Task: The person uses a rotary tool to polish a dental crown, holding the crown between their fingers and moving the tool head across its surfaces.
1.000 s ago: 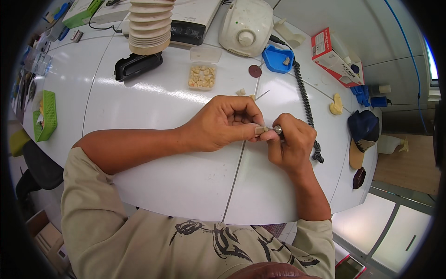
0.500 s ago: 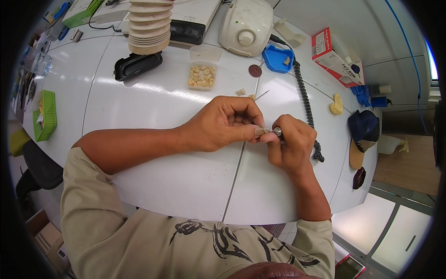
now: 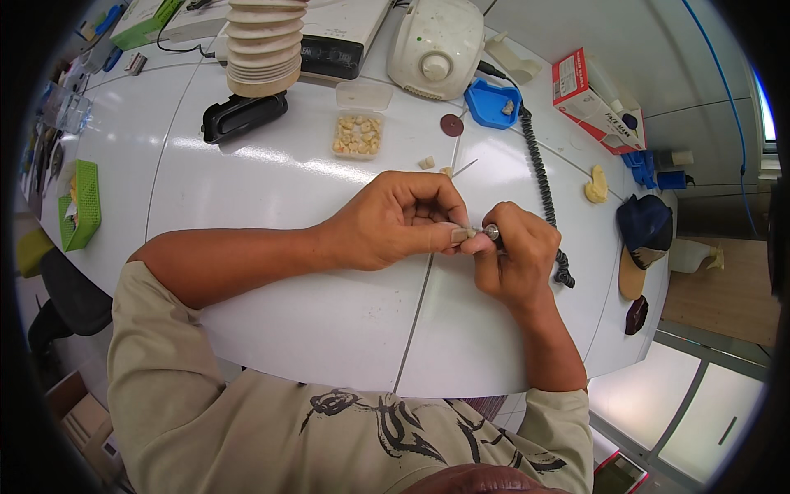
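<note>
Barely anything has moved since the earlier frame: the left hand and right hand have shifted only slightly, close together above the middle of the bench. Thumb and finger of the left are clamped on a small pale piece, partly hidden; the right is wrapped around a metal-tipped tool just beside it, and whether the two touch, I cannot tell. Toward the bench's far edge lie a clear box, a brown disc and a blue tray.
</note>
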`<state>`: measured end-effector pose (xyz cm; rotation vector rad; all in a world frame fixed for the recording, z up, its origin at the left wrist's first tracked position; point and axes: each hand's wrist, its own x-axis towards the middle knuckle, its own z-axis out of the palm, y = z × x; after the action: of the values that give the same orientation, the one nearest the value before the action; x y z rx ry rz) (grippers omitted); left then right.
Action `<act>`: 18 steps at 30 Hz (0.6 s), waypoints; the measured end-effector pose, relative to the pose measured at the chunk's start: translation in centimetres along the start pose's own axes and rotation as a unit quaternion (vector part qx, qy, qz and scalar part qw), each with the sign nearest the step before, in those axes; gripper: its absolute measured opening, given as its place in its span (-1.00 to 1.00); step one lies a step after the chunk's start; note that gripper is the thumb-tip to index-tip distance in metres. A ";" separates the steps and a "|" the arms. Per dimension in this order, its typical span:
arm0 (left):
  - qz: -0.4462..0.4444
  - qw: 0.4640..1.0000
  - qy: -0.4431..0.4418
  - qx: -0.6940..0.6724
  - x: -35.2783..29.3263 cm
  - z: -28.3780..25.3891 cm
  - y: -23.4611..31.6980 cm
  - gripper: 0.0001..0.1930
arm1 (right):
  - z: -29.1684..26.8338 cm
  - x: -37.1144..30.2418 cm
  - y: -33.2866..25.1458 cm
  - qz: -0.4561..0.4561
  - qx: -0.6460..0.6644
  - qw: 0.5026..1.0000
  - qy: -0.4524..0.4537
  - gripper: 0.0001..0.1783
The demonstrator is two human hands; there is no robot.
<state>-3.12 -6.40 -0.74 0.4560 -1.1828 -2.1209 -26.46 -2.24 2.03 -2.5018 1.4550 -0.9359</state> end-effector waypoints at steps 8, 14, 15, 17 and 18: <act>0.000 1.000 0.001 0.007 0.0 0.0 0.1 -0.87 | 0.0 0.0 -0.1 0.004 -0.003 1.000 0.000 -0.43; -0.001 1.000 0.006 0.005 0.0 0.1 0.1 -0.86 | 0.1 0.0 -0.1 0.010 -0.003 1.000 0.000 -0.43; -0.001 1.000 0.006 0.005 0.0 0.0 0.0 -0.86 | 0.1 0.0 -0.1 0.013 -0.001 1.000 0.001 -0.43; -0.001 1.000 0.006 0.005 0.0 0.0 0.0 -0.86 | 0.0 0.0 -0.2 0.013 0.000 1.000 -0.001 -0.43; 0.000 1.000 0.005 0.004 0.0 0.0 0.0 -0.86 | 0.0 0.0 -0.2 0.012 0.001 1.000 -0.003 -0.43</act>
<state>-3.09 -6.38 -0.72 0.4701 -1.1864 -2.1116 -26.31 -2.14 2.07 -2.4776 1.4781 -0.9256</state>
